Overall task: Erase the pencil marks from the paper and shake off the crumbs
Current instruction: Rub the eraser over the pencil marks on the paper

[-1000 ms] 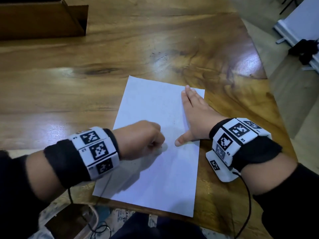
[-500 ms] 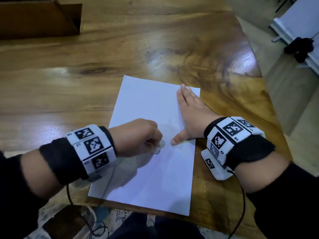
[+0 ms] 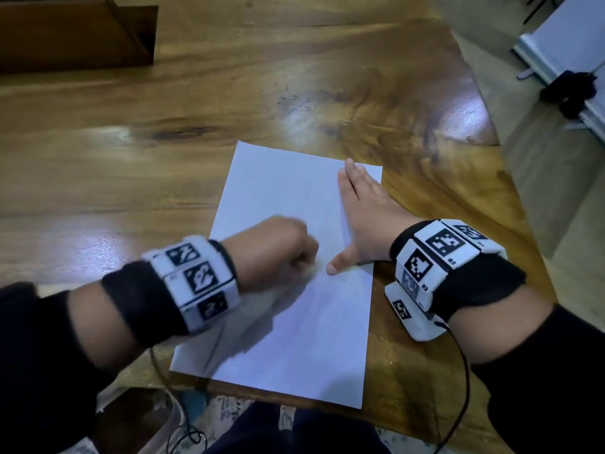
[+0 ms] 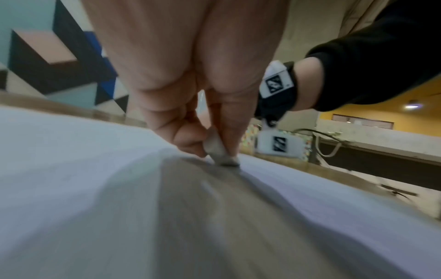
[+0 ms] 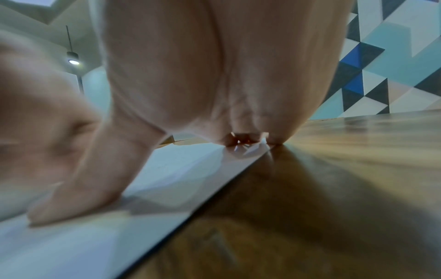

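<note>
A glossy wooden table (image 3: 137, 178) with dark grain swirls and light glare carried the work, and a wall of blue, black and pale triangles (image 5: 372, 62) stood behind it. Nearest the person, the white paper (image 3: 294, 339) lay flat with its near edge close to the table's front edge, set slightly askew; its lower half looked clean and unmarked, shaded on the left by the forearm. No pencil marks or crumbs could be made out on it for certain, given the blur.

Over the sheet's middle, the left hand (image 3: 278, 250) was curled into a fist and blurred. In the left wrist view its thumb and fingers (image 4: 190, 139) pinched a small grey-white eraser (image 4: 218, 151), whose worn lower end touched the paper. Just beside it, on the sheet's right side, the right hand (image 3: 363, 217) lay flat and open, palm down, fingers straight and together towards the far right corner, thumb spread out towards the left hand. Both wrists wore black bands with white marker blocks.

Farther off, at the table's far left, stood a brown wooden box (image 3: 75, 34).
</note>
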The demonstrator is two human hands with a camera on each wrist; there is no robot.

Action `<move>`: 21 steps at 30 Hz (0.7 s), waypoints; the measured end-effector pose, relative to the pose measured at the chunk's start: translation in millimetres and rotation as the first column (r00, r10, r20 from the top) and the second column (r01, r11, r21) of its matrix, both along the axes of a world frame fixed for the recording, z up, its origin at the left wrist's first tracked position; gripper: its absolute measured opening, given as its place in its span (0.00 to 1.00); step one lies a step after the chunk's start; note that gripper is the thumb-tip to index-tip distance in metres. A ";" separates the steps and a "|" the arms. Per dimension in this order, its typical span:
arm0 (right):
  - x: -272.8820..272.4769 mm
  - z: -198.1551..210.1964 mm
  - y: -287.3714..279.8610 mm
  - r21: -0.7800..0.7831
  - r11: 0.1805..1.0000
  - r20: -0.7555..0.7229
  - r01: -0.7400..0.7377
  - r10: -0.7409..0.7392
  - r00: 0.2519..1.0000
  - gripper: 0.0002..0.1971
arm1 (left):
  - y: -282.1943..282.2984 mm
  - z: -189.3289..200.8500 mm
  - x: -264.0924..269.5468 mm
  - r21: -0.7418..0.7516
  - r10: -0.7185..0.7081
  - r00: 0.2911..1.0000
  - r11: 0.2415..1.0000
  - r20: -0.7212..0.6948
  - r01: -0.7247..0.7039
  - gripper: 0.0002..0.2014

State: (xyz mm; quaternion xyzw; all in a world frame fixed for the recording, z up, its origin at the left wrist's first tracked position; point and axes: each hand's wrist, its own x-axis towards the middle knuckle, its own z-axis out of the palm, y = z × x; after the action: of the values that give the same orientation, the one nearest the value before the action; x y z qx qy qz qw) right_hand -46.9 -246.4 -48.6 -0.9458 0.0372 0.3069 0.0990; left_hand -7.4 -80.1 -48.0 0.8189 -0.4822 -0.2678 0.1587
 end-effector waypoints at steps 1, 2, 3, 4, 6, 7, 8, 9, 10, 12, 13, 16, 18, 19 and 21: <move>0.0 0.0 0.1 -0.001 1.000 -0.004 0.002 -0.002 1.000 0.75 | -9.8 1.8 6.8 -0.025 0.060 0.997 0.998 0.051 -0.059 0.06; -0.2 0.4 -0.2 -0.001 1.000 -0.007 0.004 -0.004 1.000 0.75 | -15.6 1.7 11.3 -0.037 0.101 0.992 0.994 0.073 -0.098 0.05; -0.1 0.4 -0.4 0.002 1.000 -0.008 0.006 -0.006 1.000 0.74 | -16.2 0.6 12.6 -0.037 0.115 0.991 0.993 0.061 -0.113 0.04; -0.1 0.5 -0.5 0.005 1.000 -0.008 0.006 -0.006 1.000 0.74 | -11.3 -1.8 9.3 -0.057 0.095 0.995 0.994 0.040 -0.093 0.05; -0.5 0.3 -1.1 0.010 1.000 -0.001 0.004 -0.004 1.000 0.74 | 2.3 -2.9 -7.7 -0.069 -0.001 1.000 0.998 -0.016 0.000 0.07; -0.4 0.0 -1.6 0.012 1.000 0.003 0.002 -0.002 1.000 0.74 | 9.8 -8.0 -16.9 -0.047 0.013 0.996 0.999 -0.086 -0.017 0.07; -0.3 0.0 -1.8 0.015 1.000 0.005 0.001 -0.001 1.000 0.75 | 15.6 -10.1 -25.4 -0.002 0.073 0.980 0.997 -0.187 -0.075 0.04; -0.4 -0.2 -1.9 0.019 1.000 0.006 0.000 0.000 1.000 0.75 | 18.9 -9.6 -30.9 0.011 0.081 0.985 0.997 -0.154 -0.081 0.05; -0.6 0.0 -2.2 0.022 1.000 0.007 -0.003 0.003 1.000 0.75 | 22.5 -12.3 -29.5 0.049 0.040 0.998 0.998 -0.058 -0.037 0.11; -1.4 -0.4 -4.0 0.025 0.999 -0.002 -0.026 0.026 1.000 0.75 | 26.8 -19.7 -30.0 0.005 0.006 1.000 1.000 -0.026 -0.006 0.14; -1.9 -0.5 -4.8 0.028 0.998 -0.013 -0.048 0.048 0.999 0.76 | 26.9 -21.2 -30.7 -0.032 0.013 0.999 0.999 -0.047 -0.015 0.10; -2.1 -1.2 -6.1 0.009 0.995 -0.049 -0.100 0.100 0.994 0.79 | 20.3 -7.6 -22.8 0.021 0.058 0.993 0.998 -0.100 -0.056 0.02; -1.9 -1.0 -5.9 -0.006 0.995 -0.062 -0.102 0.101 0.993 0.79 | 8.4 -0.1 -15.0 -0.016 0.121 0.991 0.992 -0.057 -0.122 0.04; -1.6 -0.5 -5.5 -0.011 0.995 -0.063 -0.102 0.101 0.993 0.79 | -1.6 3.9 -9.1 -0.027 0.168 0.986 0.985 -0.023 -0.168 0.06; -1.0 -0.8 -4.9 -0.016 0.994 -0.063 -0.105 0.104 0.993 0.79 | -15.4 3.6 -0.3 -0.056 0.221 0.975 0.974 0.026 -0.219 0.07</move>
State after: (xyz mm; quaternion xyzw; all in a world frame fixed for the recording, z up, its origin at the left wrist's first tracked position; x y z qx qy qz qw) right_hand -48.0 -251.3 -49.4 -0.9374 -0.0064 0.3406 0.0724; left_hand -7.7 -95.5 -44.4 0.8669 -0.3981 -0.2225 0.2011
